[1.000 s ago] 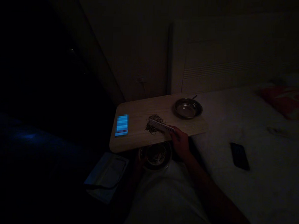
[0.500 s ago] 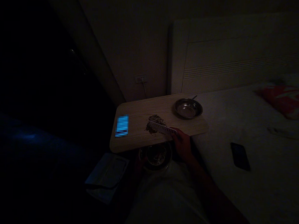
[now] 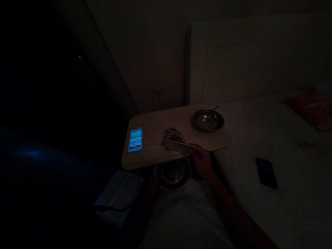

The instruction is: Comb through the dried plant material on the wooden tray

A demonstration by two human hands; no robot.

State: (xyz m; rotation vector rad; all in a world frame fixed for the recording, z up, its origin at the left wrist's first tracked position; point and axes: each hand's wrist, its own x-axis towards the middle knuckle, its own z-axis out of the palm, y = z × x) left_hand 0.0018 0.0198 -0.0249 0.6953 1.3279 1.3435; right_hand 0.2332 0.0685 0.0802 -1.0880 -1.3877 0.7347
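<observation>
In dim light, my right hand [image 3: 201, 157] grips one end of a thin, pale strip [image 3: 178, 144] with dark slanted marks along it; its exact kind is too dark to tell. The strip stands on edge at the near side of a spread pile of small dark grains or seeds [image 3: 173, 133] on the wooden table [image 3: 151, 127]. Below the table's front edge, a metal bowl [image 3: 186, 181] sits at my lap with dark bits inside. My left hand [image 3: 156, 183], mostly lost in shadow, holds the bowl's left rim.
Another metal bowl [image 3: 209, 120] with a utensil handle stands at the table's back right. A lit phone [image 3: 135, 139] lies on the left. A dark phone [image 3: 266, 173] rests on the bed. A pale package [image 3: 119, 195] is at lower left, and a socket [image 3: 155, 88] is on the wall.
The strip has come slightly nearer to me, and its far end now lies at the pile's near part. My left hand and the bowl below stay nearly in place.
</observation>
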